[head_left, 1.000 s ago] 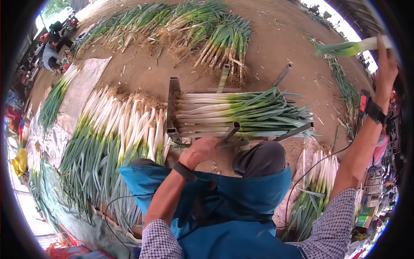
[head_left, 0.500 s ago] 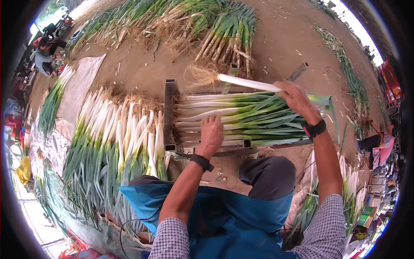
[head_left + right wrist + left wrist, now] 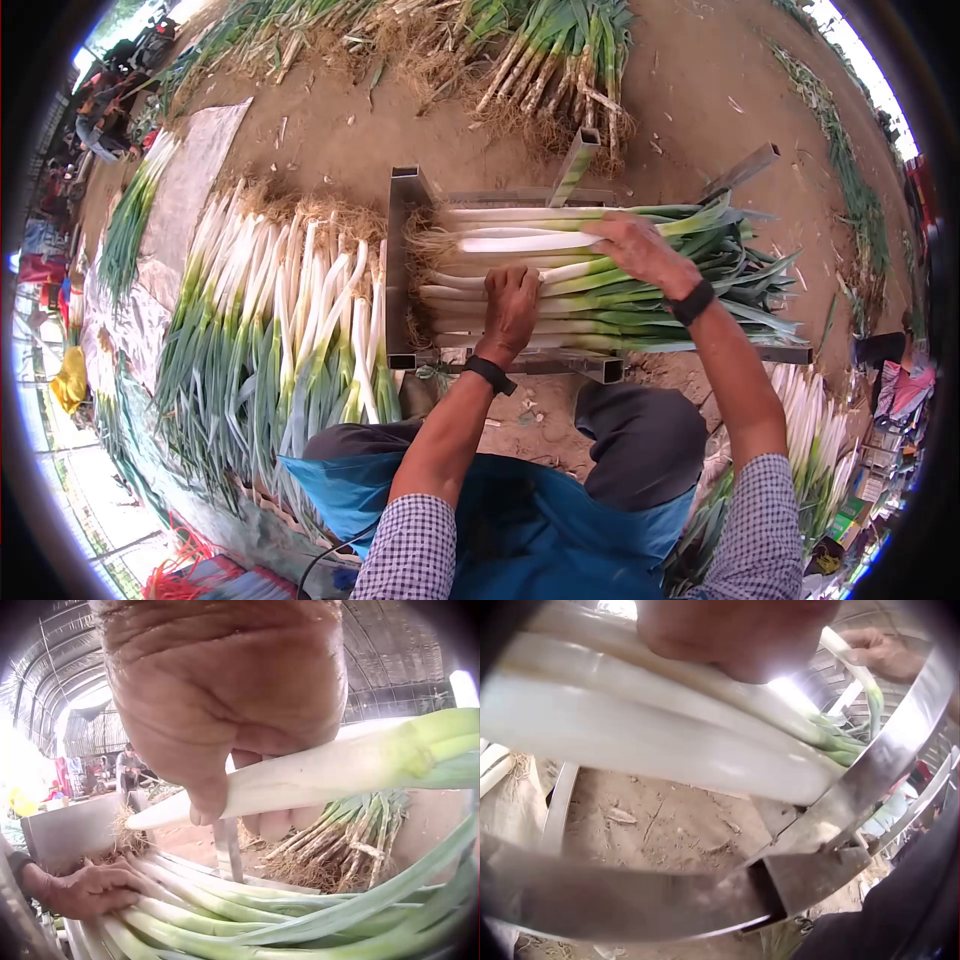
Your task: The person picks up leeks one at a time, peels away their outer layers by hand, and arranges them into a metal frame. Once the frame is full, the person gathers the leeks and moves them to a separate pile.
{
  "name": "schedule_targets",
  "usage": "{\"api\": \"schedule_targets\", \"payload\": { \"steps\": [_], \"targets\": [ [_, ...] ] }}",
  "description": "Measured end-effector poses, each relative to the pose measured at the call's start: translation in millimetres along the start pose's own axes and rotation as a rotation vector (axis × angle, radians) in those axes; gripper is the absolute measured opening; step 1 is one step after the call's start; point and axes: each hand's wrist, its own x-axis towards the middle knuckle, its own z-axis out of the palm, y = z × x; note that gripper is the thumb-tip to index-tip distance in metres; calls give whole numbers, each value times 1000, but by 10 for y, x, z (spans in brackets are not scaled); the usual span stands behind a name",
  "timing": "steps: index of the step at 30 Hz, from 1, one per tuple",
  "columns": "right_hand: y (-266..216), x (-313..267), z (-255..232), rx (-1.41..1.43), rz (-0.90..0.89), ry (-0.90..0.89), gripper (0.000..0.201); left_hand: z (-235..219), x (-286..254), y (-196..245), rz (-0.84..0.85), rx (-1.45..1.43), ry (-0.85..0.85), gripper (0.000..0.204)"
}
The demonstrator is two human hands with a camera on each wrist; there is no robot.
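Note:
My right hand (image 3: 645, 255) grips a leek (image 3: 525, 242) around its pale stalk, roots pointing left. In the right wrist view my thumb and fingers wrap this leek (image 3: 315, 780) just above the other leeks. Below lies a row of leeks (image 3: 590, 305) in a metal frame (image 3: 402, 280), root ends against its left end plate and green leaves to the right. My left hand (image 3: 512, 308) rests on the white stalks near the root ends, its fingers laid over them. The left wrist view has the underside of this hand (image 3: 735, 634) close over thick white stalks.
A long spread of leeks (image 3: 255, 310) lies left of the frame on sheeting. Unpeeled leeks (image 3: 560, 75) with dirty roots are piled beyond it. Metal posts (image 3: 578, 165) rise from the frame's far side. More leeks (image 3: 815, 420) lie at the right. My knees are close below the frame.
My right hand came from far right with a leek, swung it over the frame, and lowered it onto the row. My left hand moved from the near rail onto the stalks.

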Motion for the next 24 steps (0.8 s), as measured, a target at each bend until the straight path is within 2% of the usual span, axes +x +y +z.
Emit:
{"api": "schedule_targets", "payload": {
  "steps": [4, 6, 9, 11, 13, 14, 16, 19, 20, 23, 24],
  "targets": [
    [-23, 273, 741, 112, 19, -6, 28, -28, -30, -16, 16, 21, 1, 26],
    [-57, 272, 976, 128, -38, 56, 25, -26, -52, -36, 20, 43, 7, 27],
    [-24, 243, 1072, 138, -64, 86, 17, 30, -85, -53, 18, 45, 1, 25],
    [-31, 223, 1104, 48, -34, 73, 18, 8, -71, -30, 6, 24, -11, 23],
    [8, 204, 1205, 63, -144, 237, 12, -72, -20, -22, 16, 85, 22, 22],
    [16, 197, 1186, 59, -121, 208, 12, -132, 17, -57, 39, 176, 56, 22],
    [-8, 188, 1194, 74, -87, 159, 12, -240, 203, -112, -45, 259, 108, 20],
    [68, 169, 1195, 76, -174, 245, 15, -267, 165, -286, 8, 169, 73, 19],
    [141, 110, 1135, 82, -136, 208, 16, -251, 149, -291, 0, 156, 93, 18],
    [416, -158, 595, -155, 71, 126, 18, -249, 129, -304, -24, 191, 64, 19],
    [469, -223, 539, -194, -22, 264, 21, -241, 116, -338, -15, 177, 68, 19]
  ]
}}
